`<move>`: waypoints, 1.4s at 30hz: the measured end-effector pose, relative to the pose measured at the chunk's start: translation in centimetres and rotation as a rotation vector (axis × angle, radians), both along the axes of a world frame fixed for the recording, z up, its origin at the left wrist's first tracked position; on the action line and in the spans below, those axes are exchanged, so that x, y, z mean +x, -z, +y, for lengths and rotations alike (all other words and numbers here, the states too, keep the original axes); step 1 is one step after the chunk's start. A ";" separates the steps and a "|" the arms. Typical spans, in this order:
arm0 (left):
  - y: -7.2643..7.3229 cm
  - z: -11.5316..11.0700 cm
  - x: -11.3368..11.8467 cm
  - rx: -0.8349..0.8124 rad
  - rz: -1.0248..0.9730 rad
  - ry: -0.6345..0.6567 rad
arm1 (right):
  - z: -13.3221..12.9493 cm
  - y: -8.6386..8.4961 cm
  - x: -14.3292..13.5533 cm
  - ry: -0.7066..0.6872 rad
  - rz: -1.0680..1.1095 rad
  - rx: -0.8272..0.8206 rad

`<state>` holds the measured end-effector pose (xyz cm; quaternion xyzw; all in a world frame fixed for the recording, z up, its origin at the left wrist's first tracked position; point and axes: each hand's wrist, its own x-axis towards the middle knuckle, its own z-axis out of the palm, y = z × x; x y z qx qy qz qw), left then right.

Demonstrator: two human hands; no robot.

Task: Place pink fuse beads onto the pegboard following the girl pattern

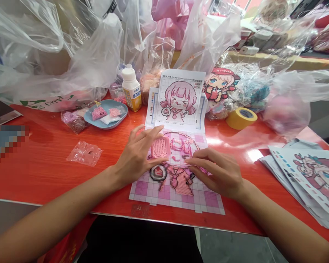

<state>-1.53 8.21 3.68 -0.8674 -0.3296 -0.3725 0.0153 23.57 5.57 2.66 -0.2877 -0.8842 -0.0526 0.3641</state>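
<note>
My left hand holds a small pink bead tray between thumb and fingers, above the left part of the pegboard. Small pink beads lie in rows inside the tray. My right hand is pinched over the right side of the board, on something thin and pale that I cannot make out. Beneath both hands is a checked pink-and-white pegboard bearing a half-filled bead figure with a pink tie and a round dark-rimmed badge. Behind it stands a printed pattern sheet showing a pink-haired cartoon figure.
A blue dish with bead bags, a white-capped bottle and a yellow tape roll stand behind. An opened clear bag lies left, printed sheets right. Plastic bags crowd the back.
</note>
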 end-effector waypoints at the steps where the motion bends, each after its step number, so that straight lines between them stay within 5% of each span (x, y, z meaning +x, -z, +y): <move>1: -0.1 0.0 0.0 0.004 -0.003 -0.014 | 0.0 0.0 0.0 -0.015 -0.017 -0.006; 42: 0.2 0.0 0.0 -0.014 -0.001 -0.001 | 0.2 0.5 0.0 -0.110 -0.184 -0.057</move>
